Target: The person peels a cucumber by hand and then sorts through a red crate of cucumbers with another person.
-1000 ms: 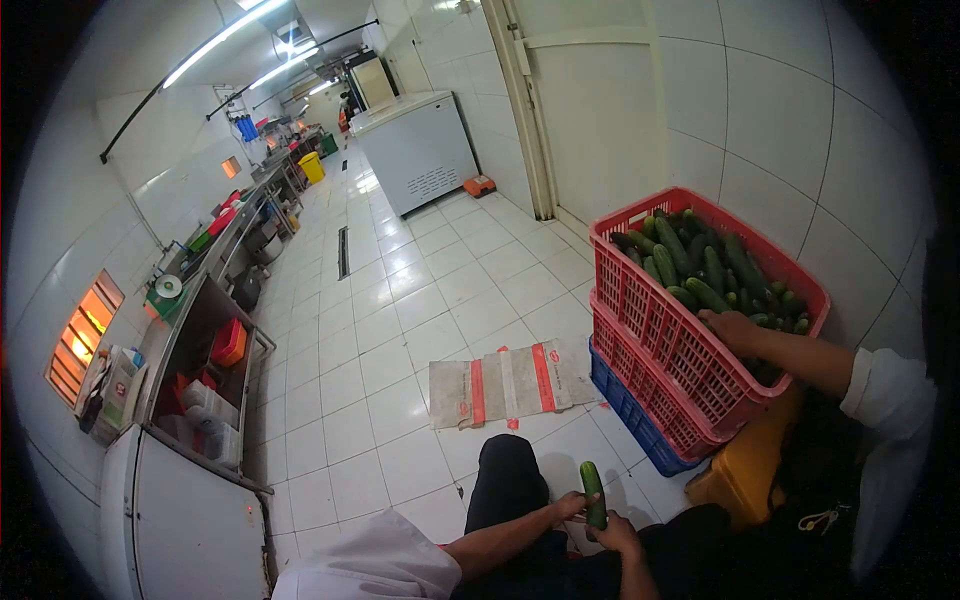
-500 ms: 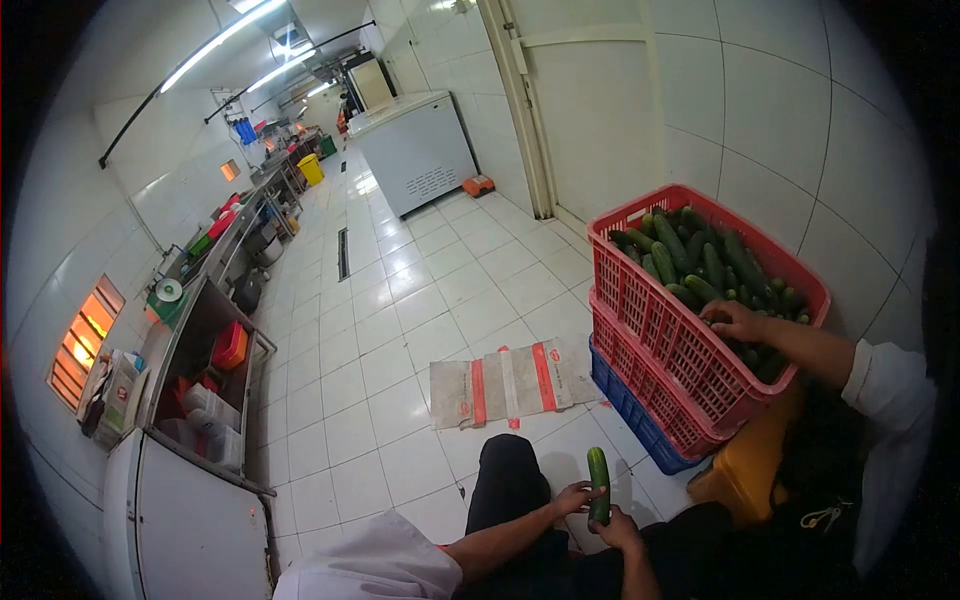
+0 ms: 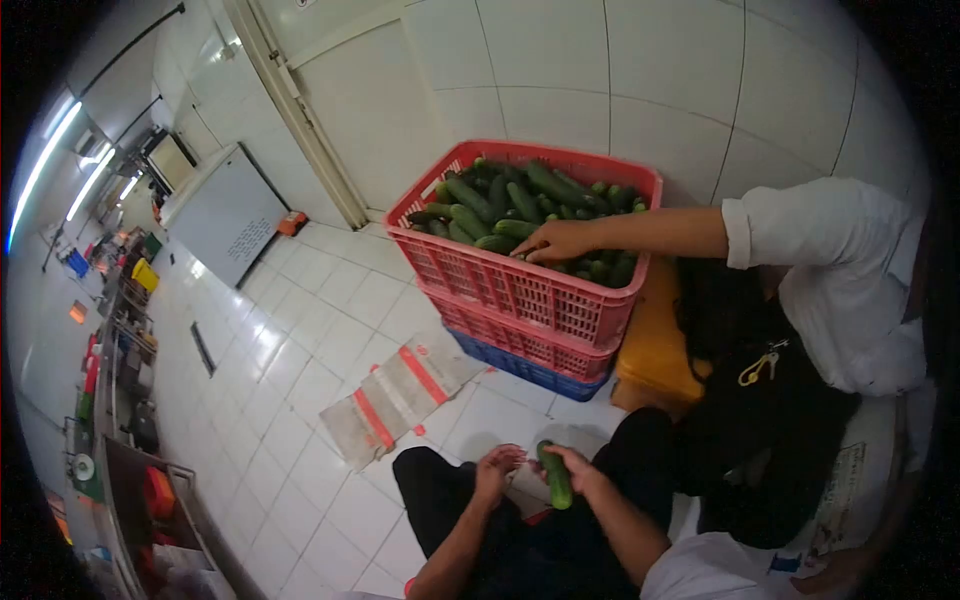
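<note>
The right hand [image 3: 577, 464] is closed round a smooth, cylindrical cucumber [image 3: 559, 487], long axis forward, slightly left; left hand [image 3: 495, 472] half-curled, contents I cannot tell. Both ends look rounded.

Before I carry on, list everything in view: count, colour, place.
Slatted plastic crates: two, red, stacked at centre
Slatted plastic base crate: one, blue, beneath them
Heaped cucumbers: too many to count, green, in the upper red crate
Long cucumber: one, green, held at lower centre
Flat striped sheet: one, greyish and red, left of the crates
Boxy object: one, yellow, right of the crates
Chest freezer: one, white, upper left
Panelled door: one, cream, upper left
Shelf clutter: too blurred to count, mixed colours, far left
Co-worker's hand: one, bare, at the heaped cucumbers
Left hand: one, bare, lower centre
Right hand: one, bare, holding the long cucumber
</note>
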Tool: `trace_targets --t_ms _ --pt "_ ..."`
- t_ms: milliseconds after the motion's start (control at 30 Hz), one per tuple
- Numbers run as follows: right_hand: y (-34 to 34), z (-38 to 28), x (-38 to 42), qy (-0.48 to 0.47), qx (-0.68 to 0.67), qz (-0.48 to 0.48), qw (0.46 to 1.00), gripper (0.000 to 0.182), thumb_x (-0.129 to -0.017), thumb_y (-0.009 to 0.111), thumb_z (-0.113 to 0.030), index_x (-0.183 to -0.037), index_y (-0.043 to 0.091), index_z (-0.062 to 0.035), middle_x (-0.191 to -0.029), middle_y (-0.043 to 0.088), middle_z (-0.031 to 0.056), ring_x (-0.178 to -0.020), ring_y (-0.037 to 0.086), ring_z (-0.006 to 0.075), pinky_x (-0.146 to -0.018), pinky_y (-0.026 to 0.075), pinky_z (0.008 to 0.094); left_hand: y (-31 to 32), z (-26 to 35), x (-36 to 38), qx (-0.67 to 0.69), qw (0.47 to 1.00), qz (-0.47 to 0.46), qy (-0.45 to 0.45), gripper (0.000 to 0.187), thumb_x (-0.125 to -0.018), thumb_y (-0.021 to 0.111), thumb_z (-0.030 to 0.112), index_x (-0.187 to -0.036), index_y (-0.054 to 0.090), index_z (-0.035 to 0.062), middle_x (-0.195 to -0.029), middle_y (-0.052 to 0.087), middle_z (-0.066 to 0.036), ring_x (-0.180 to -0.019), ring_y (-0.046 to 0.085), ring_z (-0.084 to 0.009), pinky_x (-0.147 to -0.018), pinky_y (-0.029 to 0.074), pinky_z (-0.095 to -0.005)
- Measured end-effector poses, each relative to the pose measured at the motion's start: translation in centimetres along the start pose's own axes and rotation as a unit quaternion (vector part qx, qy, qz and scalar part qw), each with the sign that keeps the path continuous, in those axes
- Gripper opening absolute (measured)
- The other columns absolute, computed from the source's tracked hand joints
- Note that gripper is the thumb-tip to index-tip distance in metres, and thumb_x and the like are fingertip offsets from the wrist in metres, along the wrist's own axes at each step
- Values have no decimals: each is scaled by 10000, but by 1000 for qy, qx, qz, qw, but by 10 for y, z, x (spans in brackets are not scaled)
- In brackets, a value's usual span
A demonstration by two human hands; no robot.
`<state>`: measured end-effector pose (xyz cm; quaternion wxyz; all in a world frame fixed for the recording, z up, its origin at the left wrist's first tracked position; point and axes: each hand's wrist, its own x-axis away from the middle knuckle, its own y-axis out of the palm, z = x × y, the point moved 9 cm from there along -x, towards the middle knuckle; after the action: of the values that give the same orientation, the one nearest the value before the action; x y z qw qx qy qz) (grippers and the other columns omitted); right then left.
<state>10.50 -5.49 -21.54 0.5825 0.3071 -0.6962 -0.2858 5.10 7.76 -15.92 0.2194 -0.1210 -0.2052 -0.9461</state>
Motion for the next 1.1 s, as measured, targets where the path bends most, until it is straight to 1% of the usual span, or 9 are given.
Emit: trace_targets --t_ms 100,300,433,467,600,800,900,1033,1100 --pt "2 13 8 36 -102 69 992 343 -900 600 -205 -1158 487 -9 -1060 573 178 -815 599 250 -662 545 306 -31 -10 -11 29 993 115 -15 223 -971 436 48 -1118 600 14 -987 680 -103 -837 658 -183 -761 516 -295" --pt "71 -47 61 -52 -126 -78 988 389 -941 550 -182 -1275 446 -13 -1111 548 162 -789 569 162 -477 469 172 -38 -28 -16 32 986 146 -70 248 -880 453 -8 -1070 610 19 -881 667 -86 -737 645 -169 -665 504 -280" --pt "217 -112 189 -294 95 -146 940 526 -933 578 -244 -1399 394 -82 -1043 581 115 -722 563 127 -415 419 183 -23 -19 -12 -29 993 89 -66 258 -873 438 -24 -1062 609 13 -877 661 -92 -728 639 -166 -655 505 -277" --pt "254 -121 225 -355 134 -201 903 556 -916 608 -248 -1408 397 -99 -1029 592 110 -729 581 137 -420 431 207 -27 -18 -10 -34 993 94 -64 260 -872 433 -27 -1060 610 11 -878 661 -92 -728 638 -165 -654 506 -275" --pt "317 -151 313 -636 322 -111 693 553 -858 686 -163 -1338 432 -58 -1027 599 119 -778 619 166 -592 511 246 -33 -24 -16 -15 992 105 -63 230 -894 433 -9 -1039 610 19 -864 659 -71 -723 633 -160 -672 502 -286" --pt "346 -159 371 -824 469 124 293 393 -836 670 -13 -1185 491 -8 -1086 594 141 -1054 588 211 -869 509 323 -33 -38 -23 -40 994 83 -51 240 -926 426 7 -1056 627 22 -865 680 -76 -718 647 -138 -640 509 -256" --pt "358 -144 403 -895 394 194 81 396 -825 665 0 -1184 498 -20 -1161 562 169 -1113 559 233 -886 501 327 -35 -42 -27 -54 995 69 -54 234 -937 424 10 -1058 624 24 -867 680 -77 -726 650 -140 -633 508 -257" --pt "360 -189 357 -737 538 218 346 594 -823 680 -70 -1360 428 -29 -1161 554 180 -1096 576 203 -861 520 334 -35 -43 -29 -32 994 83 -64 230 -910 439 -23 -1047 620 11 -867 682 -82 -710 659 -155 -624 510 -268" --pt "342 -197 340 -781 485 176 351 696 -829 679 -117 -1428 337 -25 -970 596 121 -889 617 176 -736 523 286 -31 -43 -25 -29 996 74 -49 235 -902 441 -27 -1051 619 10 -870 683 -85 -710 658 -157 -623 510 -270"
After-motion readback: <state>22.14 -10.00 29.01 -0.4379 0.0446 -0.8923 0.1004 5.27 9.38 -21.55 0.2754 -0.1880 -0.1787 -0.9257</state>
